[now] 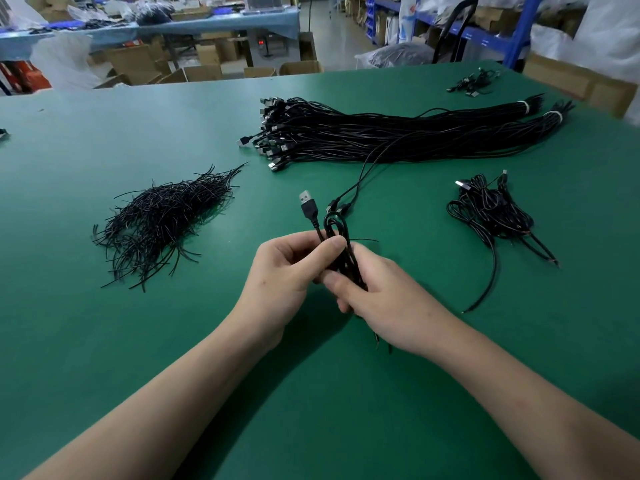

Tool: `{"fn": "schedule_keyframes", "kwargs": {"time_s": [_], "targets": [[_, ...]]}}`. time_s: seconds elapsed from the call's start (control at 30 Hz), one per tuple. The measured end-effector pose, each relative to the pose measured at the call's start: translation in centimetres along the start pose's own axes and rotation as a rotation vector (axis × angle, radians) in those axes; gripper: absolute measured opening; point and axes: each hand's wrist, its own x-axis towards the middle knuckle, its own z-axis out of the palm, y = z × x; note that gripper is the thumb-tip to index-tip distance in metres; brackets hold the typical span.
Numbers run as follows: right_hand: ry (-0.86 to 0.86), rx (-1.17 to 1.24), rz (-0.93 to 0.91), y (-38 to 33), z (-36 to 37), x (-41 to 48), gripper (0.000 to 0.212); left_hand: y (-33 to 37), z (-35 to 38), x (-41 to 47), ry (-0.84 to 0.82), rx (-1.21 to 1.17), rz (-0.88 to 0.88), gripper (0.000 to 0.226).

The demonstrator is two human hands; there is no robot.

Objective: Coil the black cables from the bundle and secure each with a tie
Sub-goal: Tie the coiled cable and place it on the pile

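Observation:
My left hand point(287, 271) and my right hand point(384, 303) both grip one coiled black cable point(341, 244) above the green table point(173, 341). Its USB plug point(308, 204) sticks up past my left thumb, and its loops show between the hands. A thin tie end point(367, 240) juts out to the right of the coil. The big bundle of black cables point(381, 136) lies farther back, bound with white bands near its right end. A heap of black wire ties point(162, 220) lies to the left.
A small pile of coiled cables point(491, 213) rests to the right of my hands. Two more cables trail from the bundle toward the coil point(360, 174). A few loose connectors point(472, 83) sit at the far right edge. Boxes and shelves stand beyond the table.

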Motion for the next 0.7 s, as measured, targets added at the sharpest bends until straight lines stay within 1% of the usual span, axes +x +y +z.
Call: {"fn": "schedule_keyframes", "kwargs": {"time_s": [0.07, 0.1, 0.2, 0.3, 0.37, 0.43, 0.5, 0.57, 0.7], "targets": [[0.022, -0.028, -0.007, 0.1, 0.1, 0.1, 0.02, 0.0, 0.1, -0.1, 0.016, 0.001, 0.018, 0.02], [0.021, -0.013, -0.003, 0.1, 0.1, 0.1, 0.025, -0.1, 0.1, -0.1, 0.035, 0.019, 0.028, 0.019], [-0.016, 0.098, 0.035, 0.2, 0.1, 0.1, 0.037, -0.3, 0.0, -0.1, 0.039, 0.062, 0.052, 0.018], [-0.039, 0.139, 0.059, 0.1, -0.1, 0.1, 0.036, -0.2, -0.4, 0.0, -0.007, 0.109, 0.035, 0.017], [-0.044, 0.181, 0.075, 0.2, -0.3, 0.2, 0.035, 0.0, -0.9, 0.3, -0.08, 0.046, -0.033, 0.023], [-0.064, 0.258, 0.095, 0.2, -0.6, 0.4, 0.033, 0.1, -1.7, 0.5, -0.172, -0.113, -0.125, 0.028], [-0.1, 0.337, 0.102, 0.1, -0.7, 0.4, 0.032, 0.0, -2.4, 0.7, -0.223, -0.22, -0.187, 0.029], [-0.14, 0.414, 0.101, 0.0, -0.7, 0.3, 0.033, 0.0, -2.7, 0.8, -0.241, -0.224, -0.225, 0.028], [-0.238, 0.53, 0.088, -0.3, -0.8, 0.1, 0.033, -0.3, -2.7, 0.8, -0.29, -0.19, -0.215, 0.025]]}}
